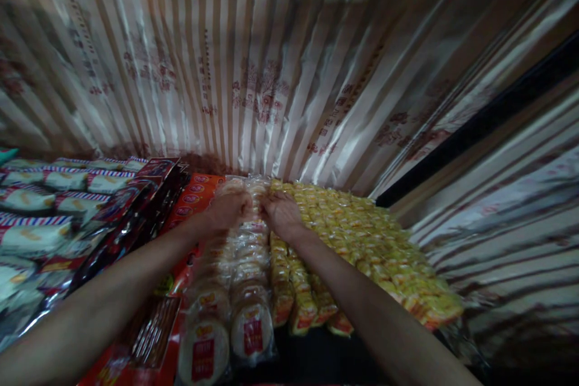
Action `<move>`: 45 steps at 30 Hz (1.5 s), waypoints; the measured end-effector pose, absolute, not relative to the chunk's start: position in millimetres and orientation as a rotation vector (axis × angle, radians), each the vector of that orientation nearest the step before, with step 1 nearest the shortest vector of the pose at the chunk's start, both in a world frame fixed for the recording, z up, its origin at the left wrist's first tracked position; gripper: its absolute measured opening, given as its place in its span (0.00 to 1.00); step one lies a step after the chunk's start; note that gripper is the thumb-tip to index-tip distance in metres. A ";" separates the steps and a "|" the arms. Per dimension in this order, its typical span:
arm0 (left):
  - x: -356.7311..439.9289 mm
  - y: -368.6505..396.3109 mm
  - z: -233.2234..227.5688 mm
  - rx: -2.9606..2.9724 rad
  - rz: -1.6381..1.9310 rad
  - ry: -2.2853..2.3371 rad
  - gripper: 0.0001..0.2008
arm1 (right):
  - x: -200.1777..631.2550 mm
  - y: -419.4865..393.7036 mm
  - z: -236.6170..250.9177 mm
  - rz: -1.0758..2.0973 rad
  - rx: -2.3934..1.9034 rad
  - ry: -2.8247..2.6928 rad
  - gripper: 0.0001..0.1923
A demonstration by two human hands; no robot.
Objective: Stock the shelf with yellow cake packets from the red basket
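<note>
Both my arms reach forward over a display of packaged snacks. My left hand [228, 210] and my right hand [281, 215] rest close together at the far end of two rows of round cracker packs in clear wrap with red labels [246, 289]. Both hands have fingers curled on the far packs; the blur hides whether they grip them. Just right of my right hand lies a wide spread of small yellow snack packets [362, 235].
Orange and red packages [192, 199] lie left of the crackers, then dark red packs [136, 211] and white packs with striped edges [40, 205] at far left. A shiny striped foil sheet [271, 60] hangs behind and to the right.
</note>
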State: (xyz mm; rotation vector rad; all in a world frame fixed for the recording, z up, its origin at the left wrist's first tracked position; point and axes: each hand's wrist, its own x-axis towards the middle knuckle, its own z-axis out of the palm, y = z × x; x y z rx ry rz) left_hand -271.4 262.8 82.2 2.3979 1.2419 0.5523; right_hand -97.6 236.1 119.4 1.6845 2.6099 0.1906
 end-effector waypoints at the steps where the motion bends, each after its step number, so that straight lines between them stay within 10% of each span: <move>1: -271.3 262.3 81.6 2.420 0.512 1.256 0.06 | -97.7 236.6 118.2 0.194 1.684 2.606 0.09; 15: -258.3 250.0 96.4 2.440 0.435 1.423 0.08 | -82.4 223.1 106.3 -0.210 1.424 2.888 0.07; 27: -266.7 244.6 84.8 2.593 0.777 1.326 0.11 | -95.5 214.3 108.9 0.327 1.478 2.733 0.09; 45: -268.8 238.8 83.0 2.717 0.516 1.340 0.16 | -82.9 212.4 105.2 0.338 1.475 2.835 0.10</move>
